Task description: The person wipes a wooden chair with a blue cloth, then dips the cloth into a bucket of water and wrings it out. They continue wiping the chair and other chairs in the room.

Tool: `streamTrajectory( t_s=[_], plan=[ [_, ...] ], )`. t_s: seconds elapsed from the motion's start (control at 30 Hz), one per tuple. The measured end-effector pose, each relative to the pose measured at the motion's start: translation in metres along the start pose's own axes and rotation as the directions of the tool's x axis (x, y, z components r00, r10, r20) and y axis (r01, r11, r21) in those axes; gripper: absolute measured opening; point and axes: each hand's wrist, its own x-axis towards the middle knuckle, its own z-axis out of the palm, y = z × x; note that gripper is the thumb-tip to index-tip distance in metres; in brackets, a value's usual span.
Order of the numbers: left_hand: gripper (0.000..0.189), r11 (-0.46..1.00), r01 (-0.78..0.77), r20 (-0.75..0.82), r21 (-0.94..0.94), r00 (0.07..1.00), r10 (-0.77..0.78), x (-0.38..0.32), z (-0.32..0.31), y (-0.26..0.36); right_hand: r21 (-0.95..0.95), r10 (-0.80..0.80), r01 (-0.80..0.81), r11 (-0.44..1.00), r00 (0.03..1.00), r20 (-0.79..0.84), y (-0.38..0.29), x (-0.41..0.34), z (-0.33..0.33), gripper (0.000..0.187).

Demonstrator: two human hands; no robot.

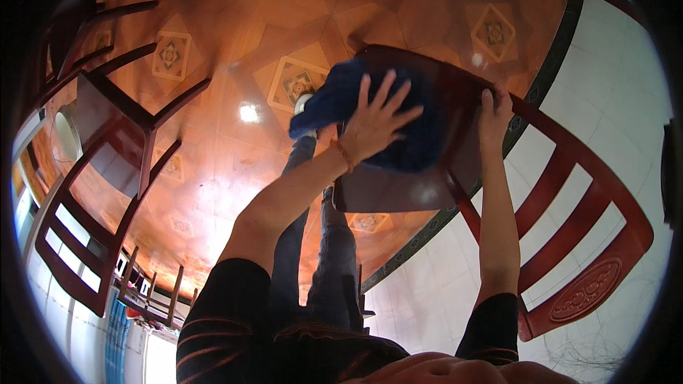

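Note:
A dark blue cloth (408, 141) is spread over the seat of a dark red wooden chair (568, 213), and one end hangs past the seat's edge. My left hand (376, 122) lies flat on the cloth, fingers spread, with a red beaded bracelet at the wrist. At the joint of seat and backrest, my right hand (494, 112) grips the chair's side. The chair is tilted, its slatted backrest reaching to the right, where a carved oval ornament (587, 288) decorates the top rail. My palm and the cloth hide much of the seat.
A second wooden chair (114, 144) lies tipped at the left, legs pointing up and right. More dark furniture (69, 32) shows beyond it. My legs (333, 256) stand on orange patterned tiles (224, 112); a dark border (555, 58) separates these from white tiles (603, 112).

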Motion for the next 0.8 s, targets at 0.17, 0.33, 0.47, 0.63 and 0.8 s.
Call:
streamTrajectory(
  t_s=[0.17,0.33,0.47,0.63,0.8],
  plan=[
    [0.059,0.937,0.278,0.081,-0.210,0.960,-0.267,0.089,-0.025,-0.062,-0.604,-0.143,0.109,0.789,0.990,-0.008,0.036,0.043,0.041,0.036],
    [0.057,0.504,0.732,0.766,-0.458,0.612,-0.194,0.132,-0.025,-0.112,-0.569,-0.190,0.095,0.817,0.975,-0.111,0.031,0.041,0.043,0.034],
    [0.042,0.860,0.168,0.606,-0.482,0.773,0.188,0.116,0.071,-0.180,-0.542,-0.198,0.130,0.831,0.978,-0.070,0.016,0.042,0.041,0.028],
    [0.041,0.640,0.688,0.859,-0.342,0.506,-0.084,0.150,0.121,-0.197,-0.492,-0.189,0.139,0.859,0.980,-0.053,0.022,0.041,0.037,0.026],
    [0.087,0.748,0.654,0.851,-0.110,0.452,-0.269,0.170,0.166,-0.225,-0.520,-0.220,0.162,0.838,0.974,-0.050,0.020,0.044,0.037,0.028]
  ],
)
